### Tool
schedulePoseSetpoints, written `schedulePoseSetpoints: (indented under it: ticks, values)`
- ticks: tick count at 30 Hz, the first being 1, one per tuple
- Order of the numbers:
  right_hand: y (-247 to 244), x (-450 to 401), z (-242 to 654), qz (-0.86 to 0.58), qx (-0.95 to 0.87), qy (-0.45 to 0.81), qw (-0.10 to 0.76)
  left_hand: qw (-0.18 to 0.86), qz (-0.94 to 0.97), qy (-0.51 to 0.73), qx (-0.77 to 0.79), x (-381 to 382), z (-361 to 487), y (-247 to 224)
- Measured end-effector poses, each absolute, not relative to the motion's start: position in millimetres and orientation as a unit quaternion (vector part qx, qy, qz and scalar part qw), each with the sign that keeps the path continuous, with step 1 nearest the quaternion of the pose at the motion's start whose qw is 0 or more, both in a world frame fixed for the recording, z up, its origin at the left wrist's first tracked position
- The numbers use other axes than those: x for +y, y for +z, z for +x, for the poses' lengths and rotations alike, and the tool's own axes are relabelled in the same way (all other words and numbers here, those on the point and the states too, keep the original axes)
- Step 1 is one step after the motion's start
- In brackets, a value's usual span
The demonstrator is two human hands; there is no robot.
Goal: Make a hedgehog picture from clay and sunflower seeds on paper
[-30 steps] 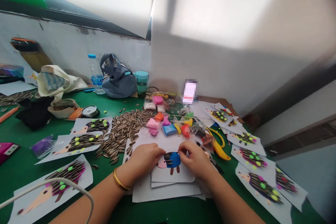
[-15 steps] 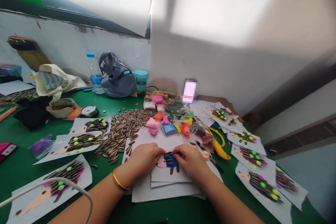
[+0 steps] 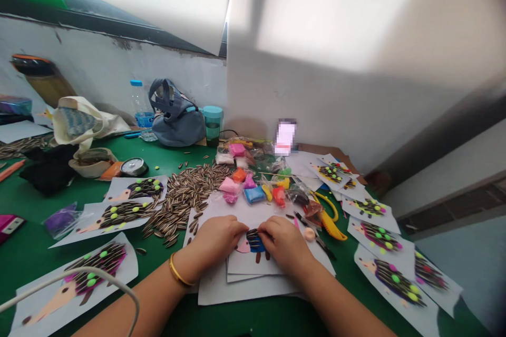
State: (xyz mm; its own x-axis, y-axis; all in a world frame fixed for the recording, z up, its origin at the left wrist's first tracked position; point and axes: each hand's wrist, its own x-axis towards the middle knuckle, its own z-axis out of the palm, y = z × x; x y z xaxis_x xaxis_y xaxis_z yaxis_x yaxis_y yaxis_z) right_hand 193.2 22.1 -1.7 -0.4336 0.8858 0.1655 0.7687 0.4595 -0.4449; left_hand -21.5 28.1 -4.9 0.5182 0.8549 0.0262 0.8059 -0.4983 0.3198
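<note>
A clay hedgehog picture (image 3: 258, 243) lies in front of me on stacked white sheets (image 3: 253, 268). It has a pink head, a blue body with striped sunflower seeds stuck in it, and brown legs. At the upper right of the blue body, my right hand (image 3: 288, 245) is closed in a pinch on a sunflower seed, mostly hidden by the fingertips. My left hand (image 3: 217, 239) rests on the paper by the pink head, thumb and fingers drawn together; whatever is between them is hidden. A loose heap of sunflower seeds (image 3: 177, 202) spreads beyond my left hand.
Bagged coloured clay (image 3: 255, 194) sits behind the sheets. Yellow-handled scissors (image 3: 332, 224) and a ball of peach clay (image 3: 309, 234) lie to the right. Finished hedgehog pictures line the left (image 3: 95, 268) and right (image 3: 395, 279). A white cable (image 3: 79, 271) arcs across the lower left.
My right fingers have shifted very slightly up and left over the blue body. My left hand stays in nearly the same place.
</note>
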Motion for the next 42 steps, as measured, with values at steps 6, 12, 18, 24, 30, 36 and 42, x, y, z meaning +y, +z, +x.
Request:
schedulePoseSetpoints:
  ticks: [6,12,18,24,30,36,42]
  values:
    - [-3,21,191,-0.486,-0.847,0.127,0.173,0.134,0.862,0.089,0.481,28,-22,-6]
    - [-4,22,189,-0.485,-0.851,0.116,0.164,0.137,0.859,0.086,0.485,27,-21,-3]
    - [-3,20,191,-0.489,-0.844,0.133,0.175,0.136,0.856,0.09,0.491,28,-21,-4]
    - [0,23,203,-0.499,-0.827,0.148,0.213,0.141,0.854,0.088,0.493,27,-21,-4]
    - [6,25,208,-0.512,-0.821,0.157,0.197,0.145,0.853,0.085,0.494,28,-21,-3]
    - [-2,25,202,-0.494,-0.834,0.157,0.191,0.146,0.853,0.082,0.494,28,-20,-2]
    - [-4,26,200,-0.488,-0.841,0.146,0.184,0.14,0.855,0.081,0.493,28,-21,-4]
